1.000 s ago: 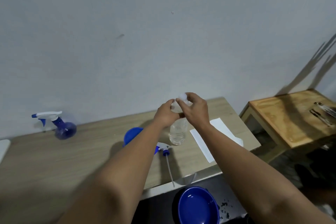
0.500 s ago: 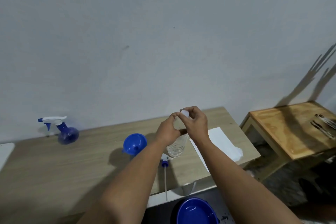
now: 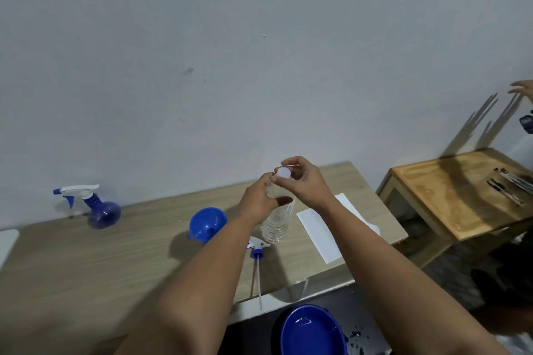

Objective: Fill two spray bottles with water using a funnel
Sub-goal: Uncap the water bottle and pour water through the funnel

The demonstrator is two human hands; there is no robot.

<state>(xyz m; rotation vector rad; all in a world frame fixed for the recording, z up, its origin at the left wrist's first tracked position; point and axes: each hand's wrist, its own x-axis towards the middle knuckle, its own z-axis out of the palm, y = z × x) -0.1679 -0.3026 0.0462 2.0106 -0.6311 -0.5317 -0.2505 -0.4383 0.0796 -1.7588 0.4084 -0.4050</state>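
A clear plastic water bottle (image 3: 275, 226) stands on the wooden table (image 3: 86, 262). My left hand (image 3: 258, 202) grips its neck. My right hand (image 3: 305, 181) pinches the white cap (image 3: 283, 173) at the bottle's top. A blue funnel (image 3: 205, 223) sits just left of my left forearm; what it rests in is hidden. A white and blue spray head (image 3: 257, 249) with its long dip tube lies on the table in front of the water bottle. A blue spray bottle (image 3: 99, 209) with its trigger head on stands at the far left near the wall.
A white sheet of paper (image 3: 320, 228) lies right of the water bottle. A blue basin (image 3: 313, 331) sits below the table's front edge. A low wooden side table (image 3: 455, 196) with several thin objects stands at the right. Another person's hand (image 3: 522, 89) shows at the right edge.
The view has shifted a little. Both hands have stayed on the water bottle's top, with my right fingers working on the cap. Another person's hand has appeared at the right edge.
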